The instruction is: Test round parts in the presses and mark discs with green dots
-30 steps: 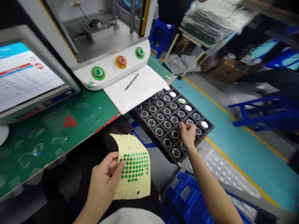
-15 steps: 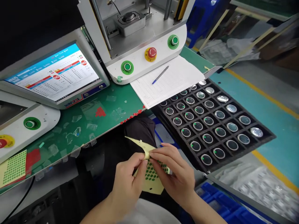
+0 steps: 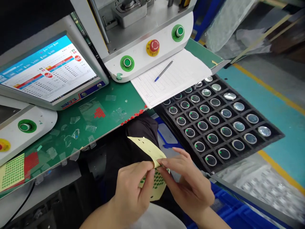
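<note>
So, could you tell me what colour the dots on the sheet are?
Green, on a pale yellow sheet, best seen in the head view.

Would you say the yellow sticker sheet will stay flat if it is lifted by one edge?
Probably not: the yellow sticker sheet already bends and curls where the left hand and right hand pinch it, so it looks thin and floppy. It likely weighs very little.

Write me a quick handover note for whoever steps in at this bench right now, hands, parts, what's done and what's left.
Left hand grips the yellow sticker sheet over the lap, sheet bent. Right hand pinches at the sheet's fold, fingertips on the green dots.
Black tray of round parts sits to the right, off the bench edge.
Done: many parts in the tray's near rows show a green dot.
Left: the far rows show none; dots remain on the sheet.
</note>
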Demonstrator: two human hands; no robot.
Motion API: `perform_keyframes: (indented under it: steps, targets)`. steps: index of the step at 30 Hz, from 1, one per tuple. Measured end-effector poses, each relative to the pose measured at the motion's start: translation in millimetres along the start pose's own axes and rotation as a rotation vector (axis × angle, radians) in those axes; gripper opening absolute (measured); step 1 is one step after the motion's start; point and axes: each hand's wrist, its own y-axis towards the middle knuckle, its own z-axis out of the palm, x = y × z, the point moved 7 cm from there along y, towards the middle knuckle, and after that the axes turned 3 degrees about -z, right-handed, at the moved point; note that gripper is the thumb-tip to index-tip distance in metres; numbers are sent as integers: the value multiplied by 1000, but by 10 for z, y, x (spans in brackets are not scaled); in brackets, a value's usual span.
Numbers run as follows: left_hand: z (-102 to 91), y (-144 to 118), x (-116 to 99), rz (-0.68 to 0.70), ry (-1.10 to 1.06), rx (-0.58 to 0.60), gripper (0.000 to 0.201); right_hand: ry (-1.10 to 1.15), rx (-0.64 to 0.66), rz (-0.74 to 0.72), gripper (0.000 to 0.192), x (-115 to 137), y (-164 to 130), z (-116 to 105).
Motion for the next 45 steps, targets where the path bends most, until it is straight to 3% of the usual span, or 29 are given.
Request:
perform_keyframes:
  steps: [4, 7, 9, 12, 15, 17, 22, 27, 31, 34, 38, 40, 42, 45]
  targets:
    - [-6, 36, -30, 34, 33, -2, 18, -62, 32, -8, 17, 79, 17, 4]
    - [3, 45, 44, 36, 65, -32, 16, 49, 21, 136, 9, -233, -17, -162]
    - [22, 42, 155, 13, 74, -54, 14, -30, -131, 355, 18, -756, -136, -560]
    - [81, 37, 335, -41, 71, -34, 13, -255, -360, 600, 21, -1613, -451, -1405]
    - [102, 53, 443, -69, 69, -22, 14, -322, -422, 845, 24, -2346, -843, -2062]
    - [99, 83, 477, -84, 75, -27, 13, -334, -422, 983, 24, -2648, -1108, -2304]
    - [155, 188, 482, -135, 29, 0, 13, -340, -400, 1182, 24, -2945, -1542, -2421]
    - [232, 203, 483, -278, -48, 4, 18, -382, -438, 1213, 23, -3041, -1572, -2403]
    - [236, 133, 491, -413, -146, -29, 22, -417, -509, 1118, 22, -2897, -1375, -2351]
    - [205, 59, 480, -479, -241, -69, 23, -421, -550, 940, 22, -2518, -1094, -2111]
    - [163, -64, 505, -590, -406, -138, 29, -337, -451, 612, 17, -1579, -639, -1376]
    - [154, -120, 520, -628, -502, -172, 31, -249, -301, 443, 12, -1046, -404, -905]
    - [153, -154, 512, -617, -575, -175, 30, -168, -81, 118, 10, -483, -167, -432]
    - [152, -166, 442, -514, -625, -104, 27, -100, 78, -170, 19, -1, -6, -42]
